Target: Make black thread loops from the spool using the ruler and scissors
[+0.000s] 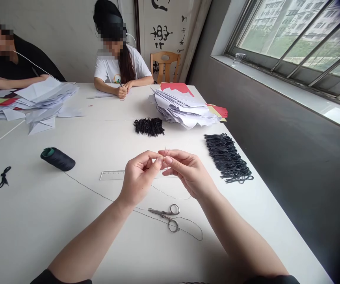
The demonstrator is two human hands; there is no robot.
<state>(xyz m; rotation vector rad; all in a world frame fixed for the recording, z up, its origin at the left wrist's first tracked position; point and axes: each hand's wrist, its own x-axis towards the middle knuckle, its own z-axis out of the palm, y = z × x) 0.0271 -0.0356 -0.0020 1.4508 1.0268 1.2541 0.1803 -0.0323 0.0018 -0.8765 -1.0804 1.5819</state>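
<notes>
The single camera is worn on the head of the person at the near end of the white table (pixel 39 221), and it faces forward and down. The left hand (pixel 138 177) and right hand (pixel 189 171) reach in from the bottom edge and sit close to the lens, just below frame centre. The view runs up the table to a co-worker (pixel 115 67) on the far side. A window (pixel 294 43) fills the upper right corner, its straight lines bowed by a wide lens.
</notes>
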